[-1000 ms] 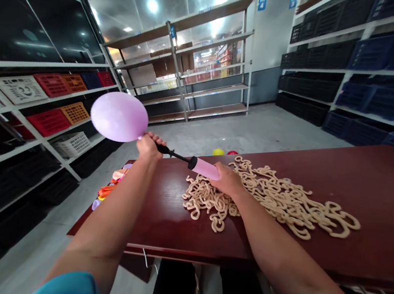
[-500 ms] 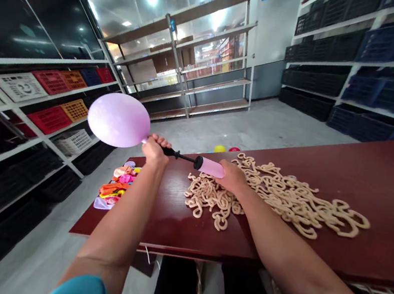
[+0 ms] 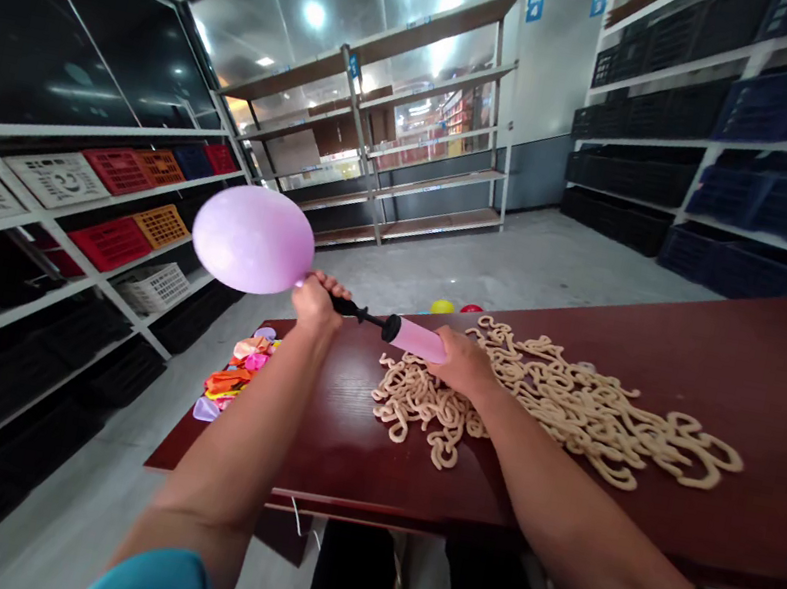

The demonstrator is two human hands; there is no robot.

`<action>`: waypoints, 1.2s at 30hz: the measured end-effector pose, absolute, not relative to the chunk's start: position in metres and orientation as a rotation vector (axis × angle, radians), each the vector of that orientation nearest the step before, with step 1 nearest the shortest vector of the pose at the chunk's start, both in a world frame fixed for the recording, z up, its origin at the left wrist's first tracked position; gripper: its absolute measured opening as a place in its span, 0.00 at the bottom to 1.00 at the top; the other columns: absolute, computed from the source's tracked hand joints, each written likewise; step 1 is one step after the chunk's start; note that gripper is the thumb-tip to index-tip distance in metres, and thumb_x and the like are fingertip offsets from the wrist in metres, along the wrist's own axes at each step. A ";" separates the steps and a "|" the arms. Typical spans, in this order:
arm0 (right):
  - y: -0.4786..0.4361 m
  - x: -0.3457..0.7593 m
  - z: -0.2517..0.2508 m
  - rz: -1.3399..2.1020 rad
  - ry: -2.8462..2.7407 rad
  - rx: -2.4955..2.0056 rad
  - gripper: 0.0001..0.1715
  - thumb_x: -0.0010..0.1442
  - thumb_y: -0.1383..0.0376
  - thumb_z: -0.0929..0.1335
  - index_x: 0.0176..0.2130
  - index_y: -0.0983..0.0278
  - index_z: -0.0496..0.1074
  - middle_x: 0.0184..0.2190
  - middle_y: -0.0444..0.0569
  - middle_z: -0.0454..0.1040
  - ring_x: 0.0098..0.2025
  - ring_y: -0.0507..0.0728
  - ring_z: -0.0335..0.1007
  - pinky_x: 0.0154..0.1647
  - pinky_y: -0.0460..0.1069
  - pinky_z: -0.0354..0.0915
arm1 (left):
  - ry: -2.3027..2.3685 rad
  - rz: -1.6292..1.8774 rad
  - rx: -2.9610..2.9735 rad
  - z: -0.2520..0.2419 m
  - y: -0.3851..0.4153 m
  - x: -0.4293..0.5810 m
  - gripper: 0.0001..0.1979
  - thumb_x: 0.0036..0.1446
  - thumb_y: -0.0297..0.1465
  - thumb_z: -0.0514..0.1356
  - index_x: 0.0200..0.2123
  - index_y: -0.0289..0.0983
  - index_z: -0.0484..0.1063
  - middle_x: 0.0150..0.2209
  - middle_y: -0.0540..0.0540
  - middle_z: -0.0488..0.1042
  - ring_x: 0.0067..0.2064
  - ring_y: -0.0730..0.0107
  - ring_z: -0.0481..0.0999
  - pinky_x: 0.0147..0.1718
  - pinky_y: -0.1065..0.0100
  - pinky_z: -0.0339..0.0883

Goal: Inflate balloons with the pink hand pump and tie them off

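Note:
A light purple balloon (image 3: 254,240), inflated, sticks out to the left of my left hand (image 3: 318,302). That hand is closed around the balloon's neck and the black end of a hand-held balloon pump (image 3: 419,340). My right hand (image 3: 464,363) grips the pump's pink barrel at its other end, the fingers wrapped round it. A short black rod shows between the barrel and the black end. Below my right hand lies a wide pile of beige, curled, rope-like pieces (image 3: 559,395). Left of my left forearm is a heap of flat, colourful balloons (image 3: 232,376).
The dark red table (image 3: 336,447) spans the front. Yellow (image 3: 443,307) and red (image 3: 471,308) round things show past its far edge. Shelves with crates (image 3: 122,171) stand left, dark crates (image 3: 775,204) right, and a metal rack (image 3: 377,170) at the back.
The rod between my hands shows shorter, the barrel and black end being closer together. The whole view has shifted slightly right and down. Both grips stay the same.

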State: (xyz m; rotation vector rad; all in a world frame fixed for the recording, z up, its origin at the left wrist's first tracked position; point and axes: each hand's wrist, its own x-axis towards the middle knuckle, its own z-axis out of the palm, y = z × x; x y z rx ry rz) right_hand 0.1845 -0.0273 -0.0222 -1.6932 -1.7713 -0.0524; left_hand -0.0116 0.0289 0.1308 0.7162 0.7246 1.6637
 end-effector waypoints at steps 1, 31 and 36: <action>-0.027 0.186 -0.021 -0.048 -1.768 -1.693 0.21 0.45 0.60 0.69 0.40 0.61 0.64 0.35 0.49 0.70 0.36 0.58 0.66 0.31 0.50 0.57 | 0.716 1.677 0.731 0.141 0.031 -0.019 0.09 0.46 0.22 0.48 0.21 0.38 0.49 0.16 0.56 0.46 0.14 0.79 0.50 0.17 0.73 0.48; -0.025 0.186 -0.029 -0.017 -1.760 -1.700 0.22 0.44 0.60 0.69 0.41 0.60 0.64 0.35 0.50 0.70 0.35 0.58 0.67 0.30 0.51 0.58 | 0.772 1.668 0.697 0.124 0.036 -0.015 0.08 0.47 0.23 0.50 0.22 0.38 0.51 0.16 0.57 0.47 0.15 0.80 0.52 0.17 0.73 0.50; -0.023 0.189 -0.029 -0.006 -1.713 -1.713 0.21 0.45 0.61 0.69 0.41 0.59 0.64 0.34 0.50 0.70 0.35 0.59 0.67 0.31 0.52 0.60 | 0.723 1.712 0.774 0.164 0.043 -0.040 0.07 0.46 0.22 0.48 0.22 0.38 0.51 0.16 0.56 0.47 0.14 0.79 0.51 0.16 0.73 0.49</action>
